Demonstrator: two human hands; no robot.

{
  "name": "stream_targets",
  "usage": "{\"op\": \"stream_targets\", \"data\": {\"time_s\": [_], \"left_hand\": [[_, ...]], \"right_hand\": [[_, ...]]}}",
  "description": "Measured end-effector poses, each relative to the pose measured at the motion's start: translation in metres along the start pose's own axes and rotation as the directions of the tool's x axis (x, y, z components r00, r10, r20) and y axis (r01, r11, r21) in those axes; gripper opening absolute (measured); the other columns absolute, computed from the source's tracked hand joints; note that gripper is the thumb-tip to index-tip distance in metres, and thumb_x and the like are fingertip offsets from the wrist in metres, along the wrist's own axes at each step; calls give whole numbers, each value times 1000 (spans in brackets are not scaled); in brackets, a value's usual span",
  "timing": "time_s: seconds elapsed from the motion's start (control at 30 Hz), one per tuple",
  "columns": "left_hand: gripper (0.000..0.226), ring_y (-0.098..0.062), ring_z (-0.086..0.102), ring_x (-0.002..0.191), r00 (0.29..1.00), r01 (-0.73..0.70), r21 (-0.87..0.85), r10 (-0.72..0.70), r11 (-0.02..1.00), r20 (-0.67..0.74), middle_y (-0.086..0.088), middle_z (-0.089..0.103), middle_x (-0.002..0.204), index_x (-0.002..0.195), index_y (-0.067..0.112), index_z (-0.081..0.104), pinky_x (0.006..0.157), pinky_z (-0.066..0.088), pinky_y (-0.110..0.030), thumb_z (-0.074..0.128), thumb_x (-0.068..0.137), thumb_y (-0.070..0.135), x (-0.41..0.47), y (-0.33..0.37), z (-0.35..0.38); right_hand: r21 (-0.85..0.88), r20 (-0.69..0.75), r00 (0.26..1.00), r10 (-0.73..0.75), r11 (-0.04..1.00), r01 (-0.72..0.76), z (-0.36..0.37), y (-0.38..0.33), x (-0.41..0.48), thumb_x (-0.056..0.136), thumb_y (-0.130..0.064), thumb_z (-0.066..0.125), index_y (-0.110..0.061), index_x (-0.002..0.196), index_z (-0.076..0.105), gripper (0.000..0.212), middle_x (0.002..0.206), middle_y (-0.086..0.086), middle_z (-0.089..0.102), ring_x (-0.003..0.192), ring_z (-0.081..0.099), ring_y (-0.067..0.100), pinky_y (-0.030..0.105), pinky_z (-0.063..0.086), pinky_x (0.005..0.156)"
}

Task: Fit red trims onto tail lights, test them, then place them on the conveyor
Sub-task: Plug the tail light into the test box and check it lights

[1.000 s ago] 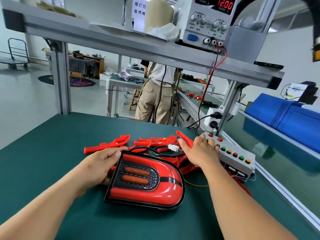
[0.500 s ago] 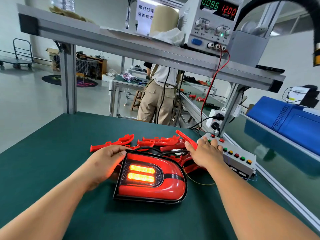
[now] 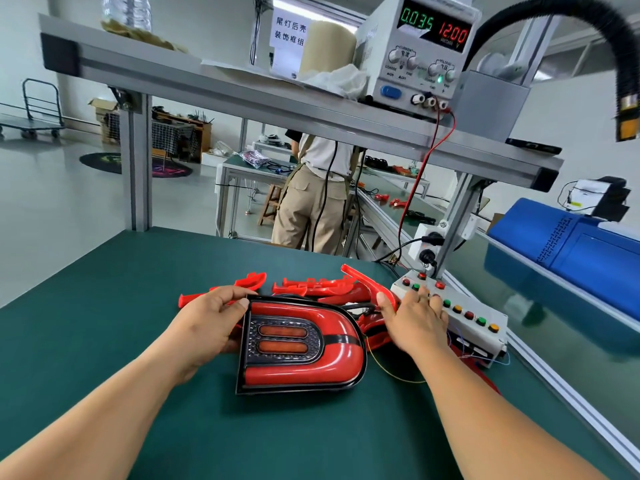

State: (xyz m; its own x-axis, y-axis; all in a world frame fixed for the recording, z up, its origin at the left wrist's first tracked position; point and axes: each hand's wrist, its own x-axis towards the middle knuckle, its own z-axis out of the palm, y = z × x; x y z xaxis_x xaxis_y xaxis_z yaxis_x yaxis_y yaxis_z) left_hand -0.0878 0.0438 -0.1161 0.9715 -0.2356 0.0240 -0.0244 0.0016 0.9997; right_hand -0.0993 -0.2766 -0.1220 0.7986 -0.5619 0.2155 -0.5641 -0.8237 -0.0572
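Tail light (image 3: 301, 344): bars lit a moment ago, now dim; test likely mid-sequence; left hand (image 3: 207, 327) grips 9 o'clock edge; right hand (image 3: 417, 323) spread on button box (image 3: 479, 325), 2 o'clock.

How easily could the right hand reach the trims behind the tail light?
Likely yes, easily. The right hand rests open on the button box, thumb beside the trims; nothing lies between, and the tail light sits closer in, out of the way.
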Motion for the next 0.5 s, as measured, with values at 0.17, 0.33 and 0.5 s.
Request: {"op": "stream_targets", "data": {"time_s": [0.17,0.33,0.5], "left_hand": [[22,-19,68,73,1000,-1,0,1,1000,0,-5,74,82,104,18,67,67,61,-38,45,103,14,3,-3,-1],[23,-19,69,77,1000,-17,17,17,1000,8,-7,75,87,103,20,67,71,60,-40,46,103,14,5,-6,-3],[25,-23,70,83,999,-43,53,43,998,-2,-10,75,95,99,26,69,71,59,-40,47,103,16,5,-7,-4]], "right_hand": [[47,7,1000,28,998,-29,-2,1,2,91,-73,12,-6,148,33,90,159,12,25,140,22,34,49,26,111],[85,16,999,38,996,-40,-7,3,5,91,-72,12,-4,147,35,91,149,10,38,133,28,33,48,31,107],[83,30,999,35,996,-37,-8,4,3,92,-72,12,-5,148,34,90,149,9,37,133,28,32,48,30,107]]}}
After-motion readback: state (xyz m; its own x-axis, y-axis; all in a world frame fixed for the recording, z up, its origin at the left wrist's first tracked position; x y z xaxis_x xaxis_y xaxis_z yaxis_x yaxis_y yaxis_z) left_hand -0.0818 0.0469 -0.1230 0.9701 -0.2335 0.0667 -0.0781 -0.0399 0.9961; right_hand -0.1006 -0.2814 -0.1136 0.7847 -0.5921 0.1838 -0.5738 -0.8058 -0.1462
